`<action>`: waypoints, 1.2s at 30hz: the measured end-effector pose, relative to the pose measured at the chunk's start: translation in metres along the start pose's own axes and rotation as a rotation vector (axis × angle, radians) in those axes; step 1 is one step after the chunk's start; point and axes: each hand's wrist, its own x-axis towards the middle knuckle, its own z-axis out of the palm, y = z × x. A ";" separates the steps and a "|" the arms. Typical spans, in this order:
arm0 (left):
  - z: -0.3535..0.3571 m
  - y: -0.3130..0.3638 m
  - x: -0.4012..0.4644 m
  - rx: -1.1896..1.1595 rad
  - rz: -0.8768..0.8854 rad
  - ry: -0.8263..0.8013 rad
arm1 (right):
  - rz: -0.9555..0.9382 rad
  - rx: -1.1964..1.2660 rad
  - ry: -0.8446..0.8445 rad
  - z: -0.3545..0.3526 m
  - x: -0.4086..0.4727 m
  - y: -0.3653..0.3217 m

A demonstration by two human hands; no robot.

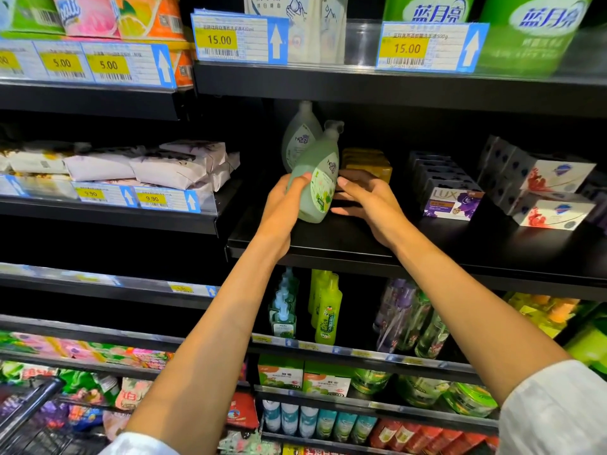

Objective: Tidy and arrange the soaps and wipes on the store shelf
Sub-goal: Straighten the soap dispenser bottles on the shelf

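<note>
My left hand (284, 201) grips a pale green pump bottle of liquid soap (317, 182), tilted to the right just above the black shelf (328, 241). A second green bottle (297, 139) stands upright behind it. My right hand (368, 201) reaches beside the tilted bottle, fingers spread and touching a dark flat pack under the yellow soap boxes (368, 162). To the right sit a row of dark Lux boxes (450, 195) and white soap boxes with red flowers (551, 195). White wrapped packs (164, 165) lie on the left shelf.
Price tags reading 15.00 (230, 37) hang on the shelf above, with green refill pouches (532, 18). Below are yellow-green bottles (325, 310), blue bottles (282, 310) and clear spray bottles (407, 316). A shopping cart handle (33, 405) shows at bottom left.
</note>
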 end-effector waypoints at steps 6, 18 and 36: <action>-0.001 0.006 -0.007 -0.201 -0.069 -0.104 | 0.018 0.003 -0.064 0.001 -0.006 -0.005; -0.002 0.002 -0.008 -0.052 0.024 -0.147 | -0.107 -0.090 0.061 -0.002 -0.010 -0.006; -0.011 0.004 -0.021 0.799 0.148 -0.473 | -0.155 -0.447 0.173 -0.049 -0.042 -0.016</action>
